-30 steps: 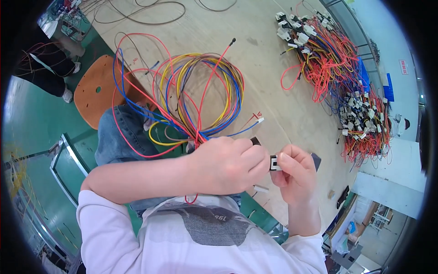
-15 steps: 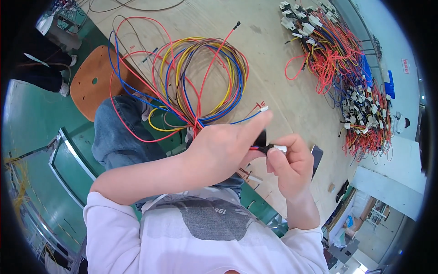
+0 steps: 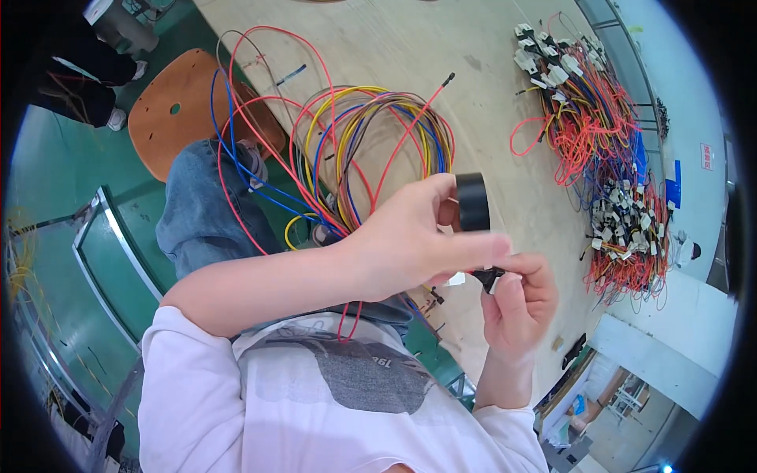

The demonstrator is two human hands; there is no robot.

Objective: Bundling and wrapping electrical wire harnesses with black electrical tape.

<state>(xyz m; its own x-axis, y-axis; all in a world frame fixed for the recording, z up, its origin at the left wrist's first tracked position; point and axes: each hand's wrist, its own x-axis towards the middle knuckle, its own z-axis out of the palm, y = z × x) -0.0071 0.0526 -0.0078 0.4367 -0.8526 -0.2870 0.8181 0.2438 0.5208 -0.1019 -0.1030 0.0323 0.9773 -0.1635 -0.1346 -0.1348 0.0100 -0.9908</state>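
A roll of black tape (image 3: 474, 202) sits edge-on in my left hand (image 3: 406, 240), whose thumb and fingers hold it while one finger reaches toward the other hand. My right hand (image 3: 520, 307) is closed in a pinch on a wire end wrapped in black tape (image 3: 487, 277). The white connector at that end is mostly hidden by my fingers. Both hands nearly touch above the table's near edge. Beyond my left hand lies a loose coil of red, yellow, blue and brown wires (image 3: 436, 146), with some strands trailing down past my wrist.
Two large bundles of wires with white connectors (image 3: 568, 87) lie along the table's (image 3: 489, 110) right side. An orange-brown stool (image 3: 169, 126) stands at the left, near a person's dark-clothed legs (image 3: 79, 91). A metal frame (image 3: 110, 244) is on the green floor.
The tape roll, mostly hidden behind my left hand before, now shows above it. My left finger has come down beside the right fingertips. Both hands have shifted slightly right in the picture.
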